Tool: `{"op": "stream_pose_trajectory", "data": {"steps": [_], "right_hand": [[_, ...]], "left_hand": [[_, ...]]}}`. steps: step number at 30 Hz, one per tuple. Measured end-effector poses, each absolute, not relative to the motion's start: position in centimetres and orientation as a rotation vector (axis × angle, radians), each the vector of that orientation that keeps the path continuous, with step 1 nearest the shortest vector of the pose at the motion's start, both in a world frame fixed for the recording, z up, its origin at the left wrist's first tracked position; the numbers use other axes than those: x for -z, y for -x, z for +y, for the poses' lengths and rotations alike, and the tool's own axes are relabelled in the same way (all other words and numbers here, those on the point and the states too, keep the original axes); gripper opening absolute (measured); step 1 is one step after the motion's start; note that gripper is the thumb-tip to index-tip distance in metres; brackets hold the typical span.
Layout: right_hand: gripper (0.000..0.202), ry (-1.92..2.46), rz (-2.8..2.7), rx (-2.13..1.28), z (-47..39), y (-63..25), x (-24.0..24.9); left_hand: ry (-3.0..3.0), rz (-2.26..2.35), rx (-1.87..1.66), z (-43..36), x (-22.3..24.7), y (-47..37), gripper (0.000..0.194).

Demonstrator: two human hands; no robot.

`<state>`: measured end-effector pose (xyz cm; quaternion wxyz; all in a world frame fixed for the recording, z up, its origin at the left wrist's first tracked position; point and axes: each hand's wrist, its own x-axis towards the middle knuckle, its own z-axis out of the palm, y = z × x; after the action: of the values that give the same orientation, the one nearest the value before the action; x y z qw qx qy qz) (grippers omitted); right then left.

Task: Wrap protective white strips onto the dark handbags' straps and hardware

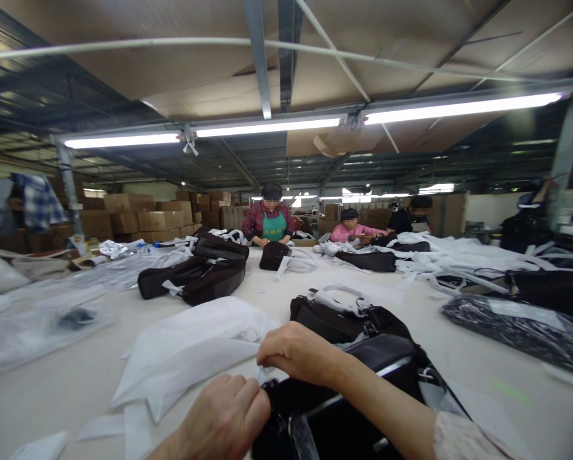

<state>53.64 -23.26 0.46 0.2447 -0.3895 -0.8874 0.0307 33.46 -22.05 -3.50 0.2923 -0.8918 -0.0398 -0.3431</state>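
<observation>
Black bag [363, 383] w/ both grips clamped on its near edge: left hand [223, 415], right hand [298, 351].

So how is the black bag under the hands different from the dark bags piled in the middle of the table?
The black bag lies right under the person's left hand and right hand; the piled bags lie farther off with nobody touching them. The near bag looks black with a shiny silver zip line; the piled ones look dark brownish. Both sit on the white table among white wrappers.
</observation>
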Motion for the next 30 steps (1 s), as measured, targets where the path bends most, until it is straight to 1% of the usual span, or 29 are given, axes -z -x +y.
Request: {"op": "stream_pose_trajectory", "data": {"steps": [3,6,9,12,16,19,21,24,28,30], "right_hand": [[0.014,1.074,-2.415,-0.011,-23.4,-53.9,-0.5],[0.014,1.096,-2.423,-0.043,-24.1,-53.9,-1.1],[0.014,1.167,-2.435,-0.015,-25.2,-53.6,-1.9],[0.013,1.226,-2.441,0.018,-26.4,-53.1,-2.2],[0.009,1.244,-2.425,0.155,-28.3,-51.6,-1.0],[0.013,1.247,-2.364,0.268,-29.5,-50.3,0.4],[0.017,1.265,-2.208,0.178,-30.0,-50.1,1.0],[0.018,1.31,-1.9,-0.083,-29.8,-51.2,1.2],[0.039,1.342,-1.765,-0.509,-28.8,-53.5,0.9],[0.042,1.393,-1.746,-0.687,-28.3,-53.9,0.7]], "left_hand": [[2.481,-0.172,0.965,-21.4,4.2,-33.2,0.036],[2.731,-0.268,0.875,-21.1,4.3,-32.7,0.026],[2.989,-0.436,0.793,-21.5,3.6,-32.5,0.018],[3.209,-0.651,0.865,-22.1,2.5,-32.7,0.013],[3.363,-0.994,0.899,-22.1,1.8,-33.2,0.007],[3.369,-1.127,0.873,-21.6,1.6,-33.3,0.005],[3.327,-1.049,0.841,-21.6,1.6,-33.1,0.006],[3.225,-0.907,0.821,-22.1,1.9,-32.8,0.01],[3.152,-0.739,0.897,-22.5,2.8,-32.5,0.013],[3.095,-0.643,0.977,-22.3,3.4,-32.4,0.015]]}}
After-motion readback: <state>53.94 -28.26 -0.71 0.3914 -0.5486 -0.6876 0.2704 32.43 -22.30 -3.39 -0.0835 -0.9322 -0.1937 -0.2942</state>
